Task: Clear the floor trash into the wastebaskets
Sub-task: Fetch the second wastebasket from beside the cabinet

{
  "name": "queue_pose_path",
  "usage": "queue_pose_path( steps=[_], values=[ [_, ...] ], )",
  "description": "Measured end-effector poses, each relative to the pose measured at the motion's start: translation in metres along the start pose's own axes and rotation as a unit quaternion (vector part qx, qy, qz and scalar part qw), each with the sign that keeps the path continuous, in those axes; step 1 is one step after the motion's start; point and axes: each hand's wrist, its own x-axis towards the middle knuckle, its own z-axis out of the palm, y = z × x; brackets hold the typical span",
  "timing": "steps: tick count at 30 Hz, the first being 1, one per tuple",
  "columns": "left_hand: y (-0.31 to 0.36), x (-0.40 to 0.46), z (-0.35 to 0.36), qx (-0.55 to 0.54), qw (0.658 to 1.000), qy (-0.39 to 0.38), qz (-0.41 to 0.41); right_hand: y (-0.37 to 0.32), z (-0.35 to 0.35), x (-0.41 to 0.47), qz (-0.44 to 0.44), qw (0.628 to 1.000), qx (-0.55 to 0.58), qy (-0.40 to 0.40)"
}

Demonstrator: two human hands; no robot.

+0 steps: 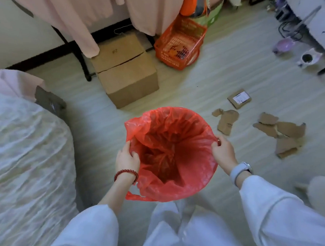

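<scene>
1. Wastebasket (180, 186), lined with a red plastic bag (170, 141), stands on the floor (222, 81) just in front of the person; nothing distinct shows inside the bag.
2. Left hand (127, 160): fingers pinch the bag's left rim. Right hand (223, 151): fingers pinch the right rim.
3. Torn cardboard pieces (280, 132) and a small labelled packet (239, 98) lie on the floor, right of the wastebasket.
4. Closed cardboard box (126, 71) beyond; orange basket (180, 43) beside it, contents unclear.

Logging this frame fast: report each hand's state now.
Left hand: grips the red bag's rim.
Right hand: pinches the rim opposite.
</scene>
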Motion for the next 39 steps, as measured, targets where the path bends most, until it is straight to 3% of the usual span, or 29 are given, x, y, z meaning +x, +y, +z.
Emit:
queue_pose_path(
  steps=[10,15,20,24,28,34,39],
  values=[
    [0.160,0.191,0.032,0.060,0.986,-0.105,0.114,-0.066,-0.021,0.142,0.105,0.978,0.138,0.117],
    [0.246,0.293,0.089,0.087,0.978,-0.147,0.116,-0.078,-0.028,0.274,0.147,0.964,0.183,0.125],
    [0.319,0.404,0.167,0.128,0.962,-0.180,0.158,-0.078,-0.015,0.391,0.215,0.927,0.260,0.162],
    [0.340,0.473,0.245,0.116,0.952,-0.239,0.151,-0.051,0.008,0.466,0.255,0.917,0.258,0.163],
    [0.359,0.546,0.333,0.023,0.942,-0.323,0.090,-0.010,0.035,0.534,0.265,0.920,0.249,0.149],
    [0.362,0.609,0.446,0.037,0.924,-0.365,0.113,0.048,0.078,0.611,0.306,0.890,0.296,0.162],
    [0.351,0.626,0.476,0.085,0.908,-0.387,0.136,0.068,0.107,0.622,0.319,0.858,0.365,0.170]
  ],
)
